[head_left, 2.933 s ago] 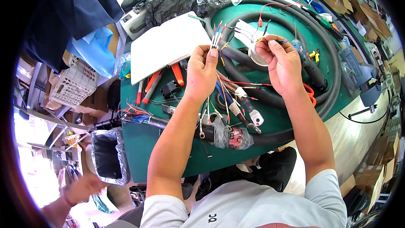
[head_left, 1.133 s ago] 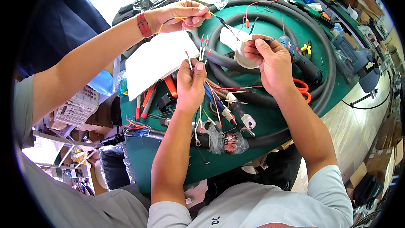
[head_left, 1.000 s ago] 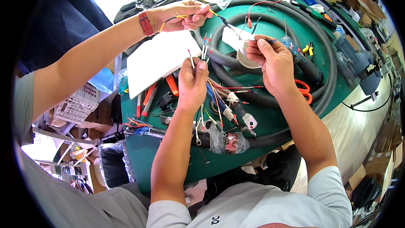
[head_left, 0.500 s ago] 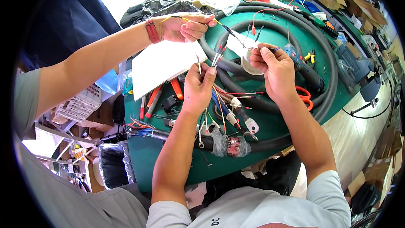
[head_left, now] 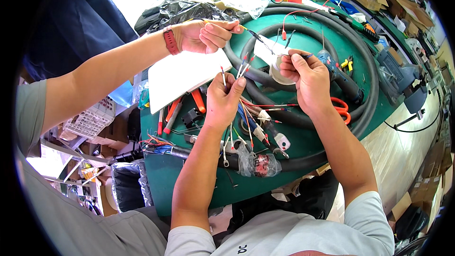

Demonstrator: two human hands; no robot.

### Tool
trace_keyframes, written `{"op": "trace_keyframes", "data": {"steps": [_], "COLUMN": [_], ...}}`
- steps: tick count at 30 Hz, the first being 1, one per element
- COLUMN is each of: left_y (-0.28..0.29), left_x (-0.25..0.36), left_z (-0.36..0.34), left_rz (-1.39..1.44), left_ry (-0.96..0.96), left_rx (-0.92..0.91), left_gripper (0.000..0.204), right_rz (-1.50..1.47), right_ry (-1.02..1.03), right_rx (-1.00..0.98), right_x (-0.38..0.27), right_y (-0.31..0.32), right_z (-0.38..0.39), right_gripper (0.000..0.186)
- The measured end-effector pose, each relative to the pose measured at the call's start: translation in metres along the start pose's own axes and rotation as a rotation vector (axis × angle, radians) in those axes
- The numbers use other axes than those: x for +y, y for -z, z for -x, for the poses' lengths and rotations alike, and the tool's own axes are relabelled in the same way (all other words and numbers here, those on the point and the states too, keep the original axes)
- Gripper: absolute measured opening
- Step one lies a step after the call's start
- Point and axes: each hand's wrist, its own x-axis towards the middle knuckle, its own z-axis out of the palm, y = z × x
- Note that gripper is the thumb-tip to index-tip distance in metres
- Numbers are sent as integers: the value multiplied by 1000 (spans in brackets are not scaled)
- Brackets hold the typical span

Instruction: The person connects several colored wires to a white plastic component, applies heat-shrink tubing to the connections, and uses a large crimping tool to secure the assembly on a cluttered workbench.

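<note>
Co-worker's hand (head_left: 204,35) now lower w/ probe, left hand (head_left: 223,97) pinching wire bundle (head_left: 242,68) – right hand (head_left: 305,76) clamped on single wire (head_left: 289,55).

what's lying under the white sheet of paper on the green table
Poking out from under the white paper near edge: orange-handled pliers, a red pen-like tool and a grey one. Whatever lies further beneath it on the green table is covered.

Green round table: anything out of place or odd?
Nothing broken or spilled. The green round table is crowded: a thick black hose coils around it, with red-handled scissors lying on the hose. A second person's hand reaches in from the left, close to the held wires.
</note>
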Motion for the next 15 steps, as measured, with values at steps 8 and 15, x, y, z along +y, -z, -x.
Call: {"op": "trace_keyframes", "data": {"steps": [8,15], "left_y": [0,-2], "left_x": [-4,2], "left_z": [-1,-1], "left_rz": [59,157], "left_ry": [5,-16], "left_rx": [17,-23], "left_gripper": [28,26], "right_rz": [4,20], "right_ry": [0,-4], "right_rx": [2,-14], "right_x": [1,2], "right_y": [0,2], "right_z": [1,1], "right_gripper": [17,18]}}
